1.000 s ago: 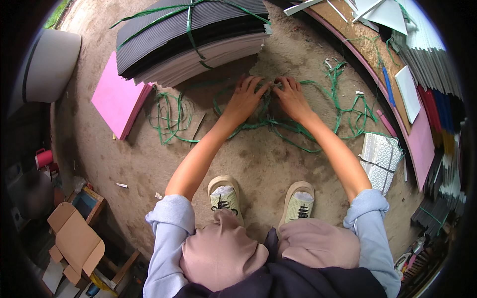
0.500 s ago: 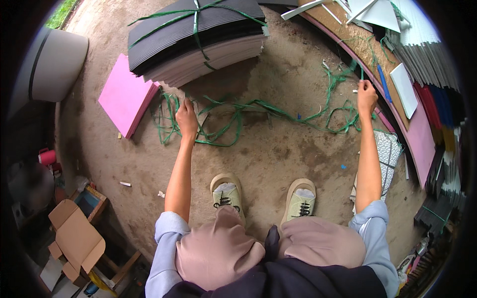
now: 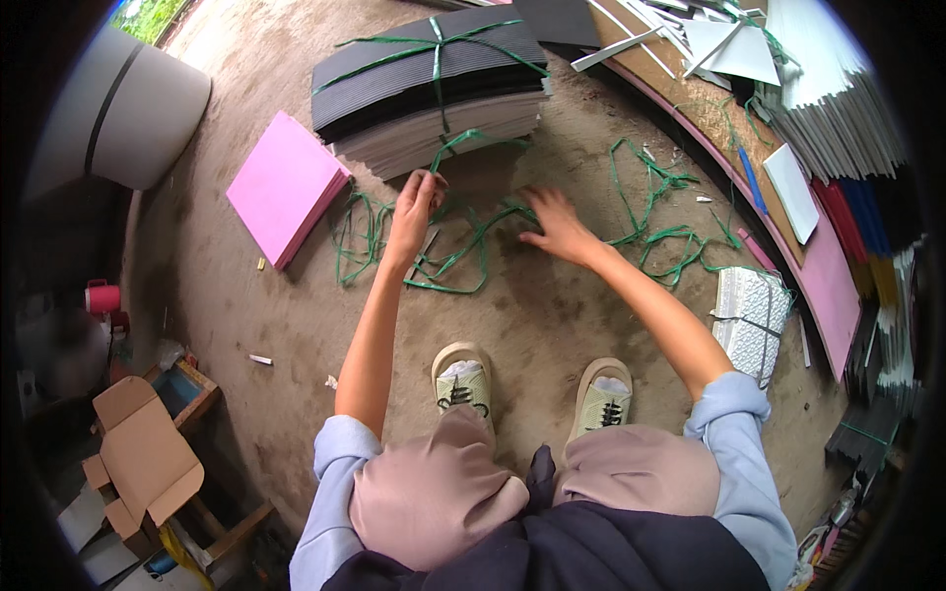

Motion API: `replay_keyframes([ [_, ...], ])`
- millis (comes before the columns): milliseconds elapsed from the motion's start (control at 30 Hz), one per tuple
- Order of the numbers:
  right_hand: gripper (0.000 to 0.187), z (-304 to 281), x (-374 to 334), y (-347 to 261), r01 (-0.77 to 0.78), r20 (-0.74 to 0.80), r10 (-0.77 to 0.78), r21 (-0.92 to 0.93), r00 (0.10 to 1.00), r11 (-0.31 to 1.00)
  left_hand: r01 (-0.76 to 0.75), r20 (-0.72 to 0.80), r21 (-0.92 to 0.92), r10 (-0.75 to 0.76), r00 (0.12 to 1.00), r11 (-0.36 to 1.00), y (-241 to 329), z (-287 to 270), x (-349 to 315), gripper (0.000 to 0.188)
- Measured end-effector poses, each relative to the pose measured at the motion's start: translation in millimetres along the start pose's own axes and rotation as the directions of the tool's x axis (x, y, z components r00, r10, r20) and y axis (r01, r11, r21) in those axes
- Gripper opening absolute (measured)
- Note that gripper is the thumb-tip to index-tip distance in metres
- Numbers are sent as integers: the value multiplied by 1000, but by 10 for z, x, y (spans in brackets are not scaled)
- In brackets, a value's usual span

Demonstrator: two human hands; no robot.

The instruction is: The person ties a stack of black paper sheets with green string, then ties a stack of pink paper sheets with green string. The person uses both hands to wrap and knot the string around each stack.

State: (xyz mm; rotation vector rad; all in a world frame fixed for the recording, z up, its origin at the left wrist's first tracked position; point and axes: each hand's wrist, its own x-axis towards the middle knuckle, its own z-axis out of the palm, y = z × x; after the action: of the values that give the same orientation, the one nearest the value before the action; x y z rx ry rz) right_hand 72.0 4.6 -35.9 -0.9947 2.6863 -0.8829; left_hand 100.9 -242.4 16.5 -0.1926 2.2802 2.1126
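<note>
My left hand (image 3: pixel 415 209) is closed in a pinch on green plastic twine (image 3: pixel 480 246); a loop of it rises from the fingers in front of the bundle. My right hand (image 3: pixel 560 227) reaches inward with its fingers apart, low over the twine strewn on the floor. Just beyond both hands stands a bundle of stacked sheets (image 3: pixel 394 79), black on top and pale below, with green twine crossed over it. Whether my right fingers touch the twine, I cannot make out.
Pink sheets (image 3: pixel 286 187) lie stacked at left, near a large grey roll (image 3: pixel 148 118). An open cardboard box (image 3: pixel 148 448) is lower left. Along the right runs a low board surface (image 3: pixel 690 103) with scraps and a blue pen-like stick (image 3: pixel 752 177). A strapped white textured bundle (image 3: pixel 754 320) lies nearby.
My right hand has come from the far right toward the middle, its fingers now spread. My left hand has shifted slightly right, still pinching twine. The view has shifted a little.
</note>
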Motion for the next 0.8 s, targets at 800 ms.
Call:
replay_keyframes([
  [800, 24, -401, 188, 906, -496, -427, 434, -38, 793, 868, -53, -98, 711, 172, 980, 701, -819, 89, -820, 14],
])
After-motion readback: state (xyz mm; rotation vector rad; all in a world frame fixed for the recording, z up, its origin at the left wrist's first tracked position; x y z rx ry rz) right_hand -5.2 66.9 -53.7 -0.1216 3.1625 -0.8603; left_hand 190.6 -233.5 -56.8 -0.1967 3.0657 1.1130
